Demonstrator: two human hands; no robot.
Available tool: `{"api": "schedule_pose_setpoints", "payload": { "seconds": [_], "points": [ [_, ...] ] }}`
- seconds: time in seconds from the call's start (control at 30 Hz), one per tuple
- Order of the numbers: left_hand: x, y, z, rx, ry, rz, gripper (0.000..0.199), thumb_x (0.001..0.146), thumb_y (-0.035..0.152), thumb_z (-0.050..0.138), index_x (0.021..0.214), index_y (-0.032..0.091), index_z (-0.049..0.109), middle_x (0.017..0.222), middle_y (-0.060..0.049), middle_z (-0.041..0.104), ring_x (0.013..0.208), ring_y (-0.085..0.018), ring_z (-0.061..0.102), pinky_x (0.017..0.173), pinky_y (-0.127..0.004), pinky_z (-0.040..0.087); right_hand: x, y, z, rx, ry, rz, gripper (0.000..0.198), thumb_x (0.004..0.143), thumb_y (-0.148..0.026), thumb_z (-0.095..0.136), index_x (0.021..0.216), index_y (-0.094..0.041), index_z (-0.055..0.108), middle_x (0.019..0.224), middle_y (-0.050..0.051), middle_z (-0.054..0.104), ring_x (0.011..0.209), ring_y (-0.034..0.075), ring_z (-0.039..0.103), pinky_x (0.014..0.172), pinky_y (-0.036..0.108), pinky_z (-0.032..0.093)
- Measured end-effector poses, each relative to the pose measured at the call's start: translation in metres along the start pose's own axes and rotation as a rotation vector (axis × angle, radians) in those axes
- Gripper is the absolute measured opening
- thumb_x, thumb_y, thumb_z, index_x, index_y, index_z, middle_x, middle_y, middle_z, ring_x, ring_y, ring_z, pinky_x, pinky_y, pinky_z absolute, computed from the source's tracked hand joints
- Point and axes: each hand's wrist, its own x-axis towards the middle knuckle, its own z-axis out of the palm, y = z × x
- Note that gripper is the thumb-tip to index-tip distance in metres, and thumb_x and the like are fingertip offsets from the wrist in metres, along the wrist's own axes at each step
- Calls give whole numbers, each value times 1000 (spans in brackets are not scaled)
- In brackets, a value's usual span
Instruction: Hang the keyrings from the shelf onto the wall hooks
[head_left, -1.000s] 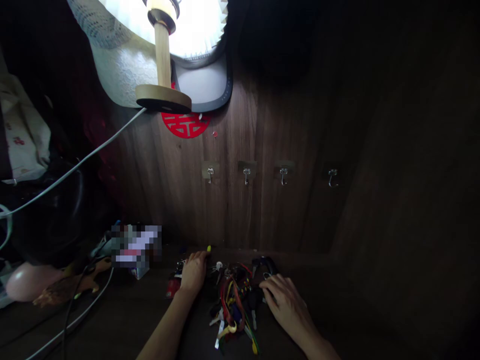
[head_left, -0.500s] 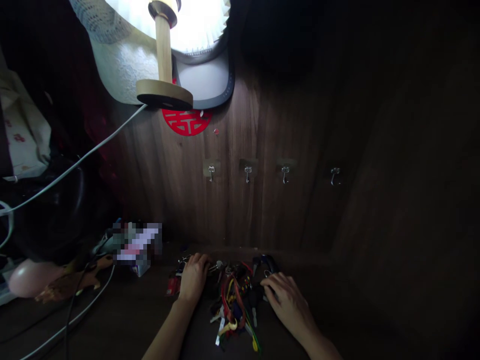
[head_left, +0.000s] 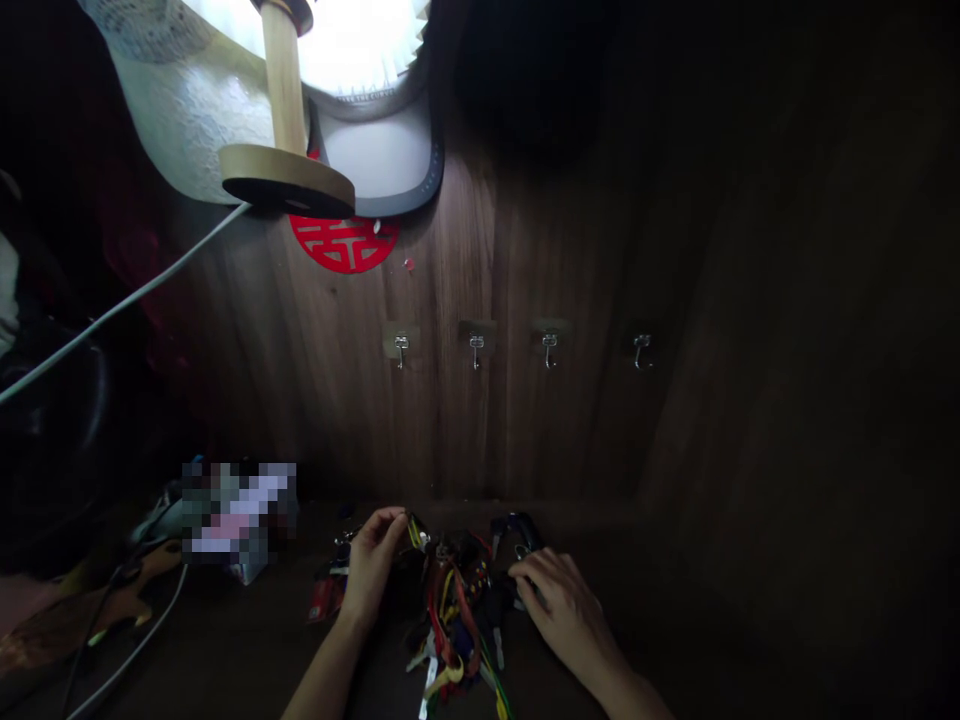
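A pile of keys (head_left: 454, 610) with red, yellow and green cords and key fobs lies on the dark surface between my hands. At its left side, my left hand (head_left: 369, 562) pinches a key (head_left: 415, 531) with a yellow-green strip by its end, thumb against fingers. My right hand (head_left: 559, 600) rests at the right edge of the pile, its fingers curled and closed by the dark keys (head_left: 495, 615); what they hold is hidden. Just beyond it is a black key fob (head_left: 523, 530) with a ring. A red tag (head_left: 320, 598) lies beside my left wrist.
Several metal hooks (head_left: 476, 345) are stuck in a row on the wooden panel (head_left: 510, 430). Caps (head_left: 382, 160) hang behind a lit lamp with a wooden stem (head_left: 283, 90). A white cable (head_left: 127, 300) runs left. A blurred-out box (head_left: 240, 520) stands at left.
My left hand has lifted slightly and turned, and now pinches the yellow-green key. My right hand has hardly moved on the pile. The whole view has shifted a little to the right.
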Motion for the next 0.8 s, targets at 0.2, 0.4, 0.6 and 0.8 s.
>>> {"api": "schedule_pose_setpoints", "payload": {
  "seconds": [0.2, 0.4, 0.6, 0.8],
  "points": [
    [-10, 7, 17, -144, -180, -123, 38, 61, 51, 71, 71, 16, 62, 64, 2, 61, 60, -13, 56, 60, -23, 45, 12, -15, -9, 179, 71, 105, 20, 90, -25, 42, 86, -26, 62, 83, 1, 67, 83, 18, 60, 78, 32, 42],
    [-20, 2, 27, -59, -390, -66, 31, 65, 47, 71, 70, 17, 64, 68, 1, 62, 66, -14, 55, 65, -23, 44, 35, -47, -14, 342, 4, 118, 16, 86, -22, 49, 92, -26, 63, 89, 2, 66, 88, 18, 59, 80, 31, 43],
    [-23, 3, 29, -19, -414, -27, 33, 66, 50, 69, 69, 17, 65, 67, 0, 62, 67, -16, 55, 66, -24, 45, 41, -55, 4, 339, 52, 124, 14, 84, -18, 51, 74, -22, 60, 74, -1, 63, 76, 16, 59, 70, 27, 43],
    [-21, 2, 30, -12, -402, -34, 32, 63, 50, 70, 65, 18, 65, 64, 0, 63, 65, -16, 56, 65, -24, 46, 41, -56, 11, 422, 106, 109, 11, 83, -19, 52, 74, -22, 60, 75, -1, 62, 75, 15, 58, 67, 25, 42]
  ]
}}
